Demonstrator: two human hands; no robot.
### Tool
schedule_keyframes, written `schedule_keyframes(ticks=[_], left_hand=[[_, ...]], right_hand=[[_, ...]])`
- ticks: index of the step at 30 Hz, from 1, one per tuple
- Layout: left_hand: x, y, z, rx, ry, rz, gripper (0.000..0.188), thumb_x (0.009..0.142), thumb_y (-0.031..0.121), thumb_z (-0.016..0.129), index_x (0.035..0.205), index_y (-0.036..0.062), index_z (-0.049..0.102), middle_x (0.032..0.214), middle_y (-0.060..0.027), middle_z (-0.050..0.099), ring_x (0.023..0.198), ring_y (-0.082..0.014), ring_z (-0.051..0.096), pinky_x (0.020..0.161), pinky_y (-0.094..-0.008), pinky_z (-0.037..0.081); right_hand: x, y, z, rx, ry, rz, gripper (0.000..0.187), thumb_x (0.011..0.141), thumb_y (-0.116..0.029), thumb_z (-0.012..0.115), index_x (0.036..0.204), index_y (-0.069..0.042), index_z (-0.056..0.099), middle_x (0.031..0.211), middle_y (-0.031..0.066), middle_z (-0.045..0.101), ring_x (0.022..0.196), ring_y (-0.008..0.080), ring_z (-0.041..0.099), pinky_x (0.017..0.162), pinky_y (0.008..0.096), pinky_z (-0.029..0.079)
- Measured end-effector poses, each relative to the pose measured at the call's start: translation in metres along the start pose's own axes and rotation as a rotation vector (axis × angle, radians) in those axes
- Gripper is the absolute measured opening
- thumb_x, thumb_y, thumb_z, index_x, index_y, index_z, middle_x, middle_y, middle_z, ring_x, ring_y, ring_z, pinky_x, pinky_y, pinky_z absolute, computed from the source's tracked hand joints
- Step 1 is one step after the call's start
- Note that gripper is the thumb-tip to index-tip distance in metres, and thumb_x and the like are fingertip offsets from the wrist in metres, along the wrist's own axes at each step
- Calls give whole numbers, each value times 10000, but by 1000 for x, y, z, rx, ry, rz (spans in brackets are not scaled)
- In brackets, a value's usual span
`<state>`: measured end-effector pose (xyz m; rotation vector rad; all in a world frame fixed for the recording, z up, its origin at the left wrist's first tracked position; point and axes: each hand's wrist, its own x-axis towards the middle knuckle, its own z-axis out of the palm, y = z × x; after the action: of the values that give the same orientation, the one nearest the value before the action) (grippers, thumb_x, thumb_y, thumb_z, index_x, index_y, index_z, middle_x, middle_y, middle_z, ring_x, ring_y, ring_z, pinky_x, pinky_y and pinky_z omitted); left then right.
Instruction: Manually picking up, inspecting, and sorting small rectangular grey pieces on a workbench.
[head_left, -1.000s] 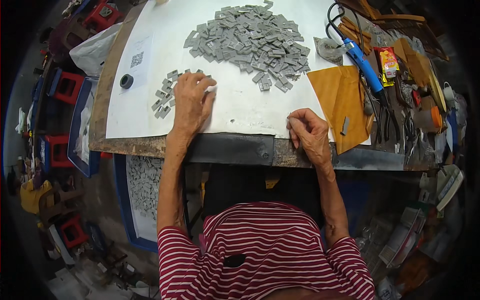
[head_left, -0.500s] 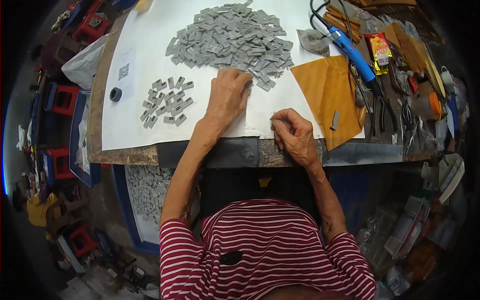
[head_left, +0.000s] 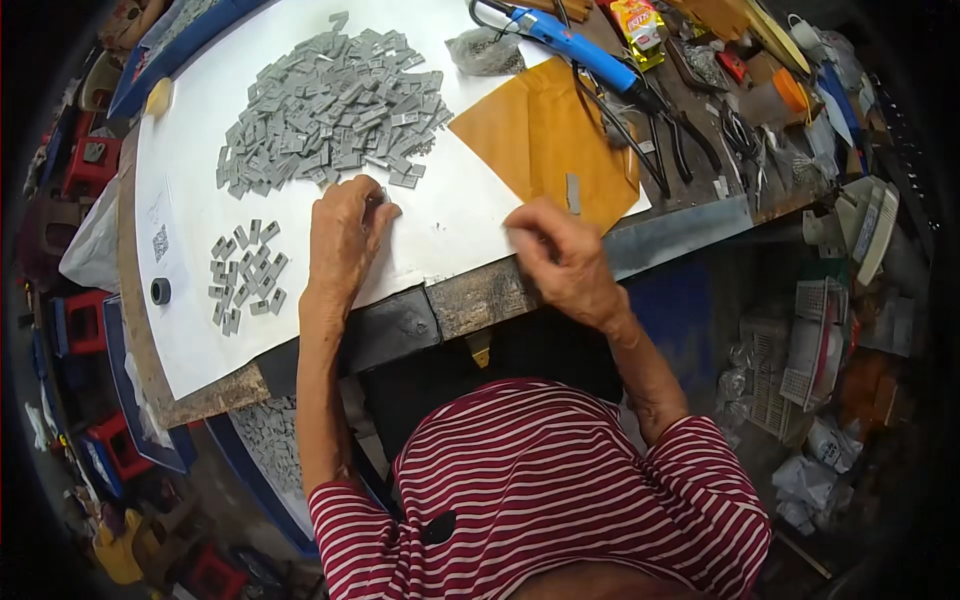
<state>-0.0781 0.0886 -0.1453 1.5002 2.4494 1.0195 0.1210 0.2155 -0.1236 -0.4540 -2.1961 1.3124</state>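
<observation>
A large heap of small grey rectangular pieces (head_left: 325, 115) lies on a white sheet (head_left: 450, 232). At the heap's near edge is my left hand (head_left: 347, 228), its fingers curled and drawn together; whatever is between the fingertips is hidden. My right hand (head_left: 568, 262) hovers by the table's front edge, near the brown envelope (head_left: 545, 135). Its thumb and fingers are bent toward each other, slightly blurred, and their contents cannot be made out. Left of my left hand, a smaller group of grey pieces (head_left: 247, 275) is spread in a single layer.
One narrow grey strip (head_left: 573, 193) lies on the envelope. Beyond are a blue-handled tool (head_left: 575, 45), a clear bag of small parts (head_left: 487, 52) and black-handled pliers (head_left: 697, 143). A black ring (head_left: 160, 291) sits far left. Below the table stands a blue tray (head_left: 235, 450) of grey pieces.
The whole view has turned, so the table appears tilted and shifted left. My right hand has moved right toward the envelope. My left hand remains at the heap's near edge.
</observation>
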Motion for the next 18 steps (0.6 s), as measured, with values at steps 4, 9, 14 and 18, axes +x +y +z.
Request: schedule_keyframes(ticks=[4,9,14,18], left_hand=[[-5,3,3,17,86,49,200,686,84,707,762,16,534,702,-117,541,669,-297,507,615,-380,405],[-8,5,6,28,131,75,210,696,102,705,768,22,525,726,-106,511,690,-293,498,631,-378,403],[-11,2,13,18,102,3,221,719,138,699,775,20,520,723,-109,515,654,-279,509,599,-364,410],[-14,3,10,-19,128,-41,233,720,147,701,776,16,517,710,-111,515,623,-269,514,572,-350,416]], right_hand=[[8,26,-34,-288,169,-13,67,805,-5,550,862,21,573,721,43,531,599,90,490,531,225,391],[22,60,-53,-403,140,-21,78,776,10,534,844,31,565,746,146,538,653,287,546,564,337,417],[23,68,-59,-537,89,-122,70,803,2,553,866,31,564,771,120,537,639,228,542,558,305,418],[27,63,-58,-614,-15,-215,89,784,35,549,872,26,541,795,141,527,690,309,552,593,357,435]])
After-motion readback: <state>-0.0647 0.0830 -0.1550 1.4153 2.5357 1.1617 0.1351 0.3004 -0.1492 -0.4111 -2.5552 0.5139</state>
